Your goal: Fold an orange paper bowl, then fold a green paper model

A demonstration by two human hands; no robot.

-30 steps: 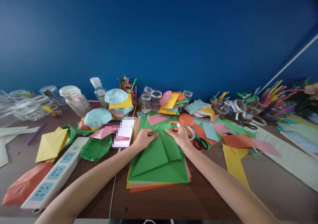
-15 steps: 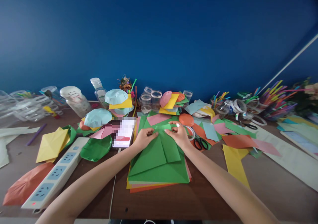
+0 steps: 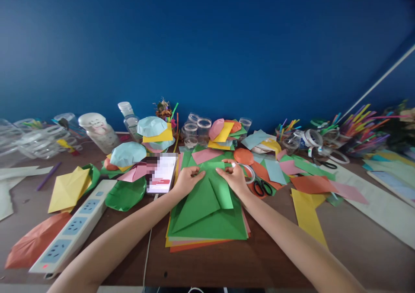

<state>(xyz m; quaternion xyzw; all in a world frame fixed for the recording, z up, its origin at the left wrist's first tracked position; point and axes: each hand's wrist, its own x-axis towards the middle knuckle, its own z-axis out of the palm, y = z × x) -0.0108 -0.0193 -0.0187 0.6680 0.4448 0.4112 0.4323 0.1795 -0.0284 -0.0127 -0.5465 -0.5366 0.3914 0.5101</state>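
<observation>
A folded green paper sheet (image 3: pixel 201 200) lies on a stack of coloured paper (image 3: pixel 207 230) in front of me. My left hand (image 3: pixel 186 179) pinches the sheet's upper left part with its fingers closed on the paper. On the upper right part my right hand (image 3: pixel 234 176), with a ring on one finger, has its fingers curled and pressed on the fold. The two flaps meet in a point near my fingertips. Both forearms reach in from the bottom edge.
A phone (image 3: pixel 162 172) lies left of the stack, and a white power strip (image 3: pixel 73 228) beside a green paper shape (image 3: pixel 125 194). Black scissors (image 3: pixel 262 187) and a tape roll (image 3: pixel 248 172) lie right. Loose papers, plastic jars (image 3: pixel 202 128) and coloured straws (image 3: pixel 359 124) crowd the back.
The right flap of the green sheet has folded in further toward the middle, its lower edge rising. Both hands stay at the top, shifted only slightly.
</observation>
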